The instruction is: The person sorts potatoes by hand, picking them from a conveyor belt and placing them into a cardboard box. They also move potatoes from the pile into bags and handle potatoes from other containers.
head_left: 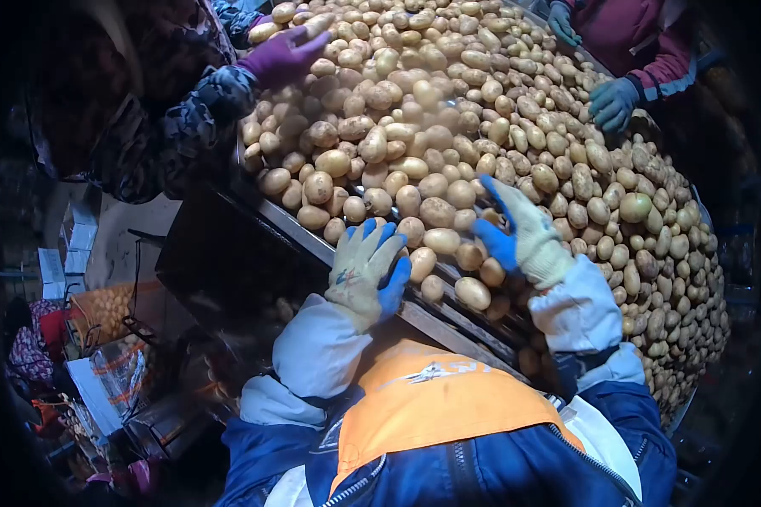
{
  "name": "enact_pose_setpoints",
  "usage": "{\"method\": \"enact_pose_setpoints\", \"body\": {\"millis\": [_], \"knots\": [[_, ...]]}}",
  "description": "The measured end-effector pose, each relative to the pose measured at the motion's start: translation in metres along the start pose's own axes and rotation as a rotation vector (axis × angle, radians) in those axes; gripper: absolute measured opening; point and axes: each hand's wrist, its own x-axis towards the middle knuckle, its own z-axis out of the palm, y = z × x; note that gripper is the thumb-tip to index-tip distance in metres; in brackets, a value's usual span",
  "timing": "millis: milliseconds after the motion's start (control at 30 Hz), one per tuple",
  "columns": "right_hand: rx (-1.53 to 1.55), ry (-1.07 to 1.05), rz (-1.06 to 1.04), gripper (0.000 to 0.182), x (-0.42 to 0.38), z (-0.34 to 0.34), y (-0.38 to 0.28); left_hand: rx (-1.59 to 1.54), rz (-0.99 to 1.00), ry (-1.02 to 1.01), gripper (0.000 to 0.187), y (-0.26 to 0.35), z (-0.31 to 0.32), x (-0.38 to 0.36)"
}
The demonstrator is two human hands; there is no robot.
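Note:
A large heap of potatoes (437, 212) covers the sorting surface before me. My left hand (362, 277), in a cream glove with blue fingertips, lies over the near metal edge (300, 232) of this surface. Its fingers are spread, and the fingertips reach the closest potatoes. To the right, my right hand (528, 237) wears a matching glove and is among the potatoes, thumb and fingers wide apart with no potato between them. Several potatoes lie between my two hands, where dark slats (457, 308) show beneath.
At upper left, another person's purple-gloved hand (286, 55) reaches over the heap. A person in a red jacket (621, 38) stands at upper right, one blue-gloved hand (615, 103) on the potatoes. Boxes (78, 226) and a filled orange mesh sack (101, 313) are on the lower left floor.

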Motion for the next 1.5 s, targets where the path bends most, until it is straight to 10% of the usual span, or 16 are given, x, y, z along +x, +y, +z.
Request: {"method": "enact_pose_setpoints", "body": {"millis": [267,367,700,967,1033,1367,1500], "knots": [[-0.283,-0.358,0.473,0.055,-0.117,-0.05,-0.002,0.009,0.169,-0.222,0.039,0.031,0.006,-0.003],[-0.336,-0.125,0.068,0.047,-0.131,-0.009,0.008,0.08,0.091,-0.281,0.026,0.031,0.014,-0.002],[-0.426,-0.241,0.145,0.067,-0.054,0.02,0.018,-0.027,-0.015,-0.02,0.018,0.031,-0.016,-0.011],[0.092,-0.058,0.421,0.088,-0.026,-0.005,-0.004,-0.24,0.117,-0.037,0.021,0.036,-0.006,-0.036],[0.746,-0.238,0.398,0.086,-0.019,0.007,-0.036,-0.194,0.122,-0.062,0.022,0.044,-0.002,-0.041],[-0.669,-0.52,-0.219,0.049,-0.087,0.023,-0.005,-0.235,0.075,-0.046,0.019,0.035,-0.001,-0.051],[-0.485,-0.586,-0.086,0.057,-0.069,0.011,-0.011,-0.267,0.084,-0.09,0.018,0.037,-0.012,-0.048]]}}
